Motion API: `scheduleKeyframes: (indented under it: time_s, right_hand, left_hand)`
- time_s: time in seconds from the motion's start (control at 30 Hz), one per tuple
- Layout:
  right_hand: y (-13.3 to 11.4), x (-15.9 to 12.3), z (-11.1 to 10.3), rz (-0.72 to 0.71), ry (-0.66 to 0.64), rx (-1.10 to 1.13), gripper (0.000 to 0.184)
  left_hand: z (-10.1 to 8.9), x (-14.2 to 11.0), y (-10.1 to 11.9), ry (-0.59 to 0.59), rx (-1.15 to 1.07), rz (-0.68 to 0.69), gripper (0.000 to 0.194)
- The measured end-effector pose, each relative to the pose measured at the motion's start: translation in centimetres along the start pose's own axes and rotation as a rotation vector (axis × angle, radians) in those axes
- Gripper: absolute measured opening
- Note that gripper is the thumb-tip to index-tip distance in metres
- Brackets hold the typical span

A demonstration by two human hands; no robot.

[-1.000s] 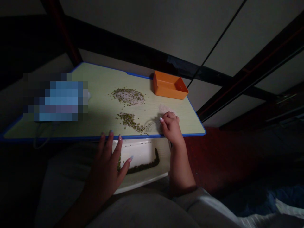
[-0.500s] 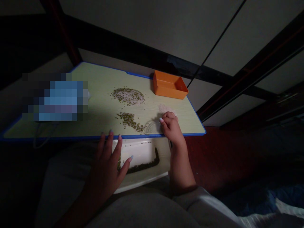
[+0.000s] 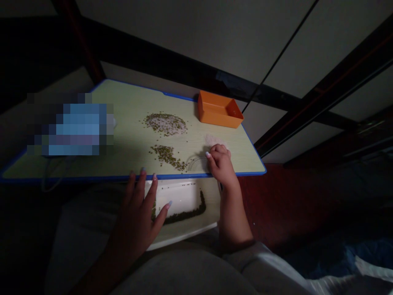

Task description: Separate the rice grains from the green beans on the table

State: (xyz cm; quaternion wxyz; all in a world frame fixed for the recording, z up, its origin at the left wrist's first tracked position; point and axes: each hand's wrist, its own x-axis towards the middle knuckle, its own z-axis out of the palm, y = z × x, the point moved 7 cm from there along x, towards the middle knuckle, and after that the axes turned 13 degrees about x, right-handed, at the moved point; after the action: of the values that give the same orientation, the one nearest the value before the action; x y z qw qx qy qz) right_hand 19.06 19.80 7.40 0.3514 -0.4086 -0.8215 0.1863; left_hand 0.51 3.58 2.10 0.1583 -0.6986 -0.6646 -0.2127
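My right hand (image 3: 221,166) is closed, thumb against the fingers, on a clear, curved-edged plastic piece that looks like a protractor (image 3: 198,164), flat on the small table (image 3: 129,143). Just left of its curved edge lies a loose strip of green beans (image 3: 167,155). Beyond that is a larger heap of green beans mixed with white grains (image 3: 166,124). A thin patch of white grains (image 3: 211,140) lies behind my right hand. With fingers spread, my left hand (image 3: 144,203) rests by the table's front edge, holding nothing, over the left side of a white tray (image 3: 184,237).
Green beans line the tray's inner edges below the tabletop. An orange bin (image 3: 221,119) stands at the back right corner of the table. A blurred-out blue item (image 3: 78,129) is on the left, with a cable (image 3: 46,180) near it. Cabinet panels rise behind.
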Motion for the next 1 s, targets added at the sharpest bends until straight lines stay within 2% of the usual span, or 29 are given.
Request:
scheduleKeyframes:
  time_s: [0.23, 0.63, 1.0]
  right_hand:
    - [0.0, 0.0, 0.2, 0.043, -0.001, -0.054, 0.032]
    - [-0.7, 0.0, 0.5, -0.029, -0.023, -0.076, 0.033]
    - [-2.3, 0.0, 1.4, -0.057, -0.058, -0.09, 0.03]
  left_hand:
    - [-0.2, 0.0, 0.0, 0.013, -0.011, 0.003, 0.085]
    - [-0.1, 0.0, 0.0, 0.014, -0.002, 0.005, 0.084]
    - [-0.2, 0.1, 0.1, 0.019, -0.009, 0.004, 0.083]
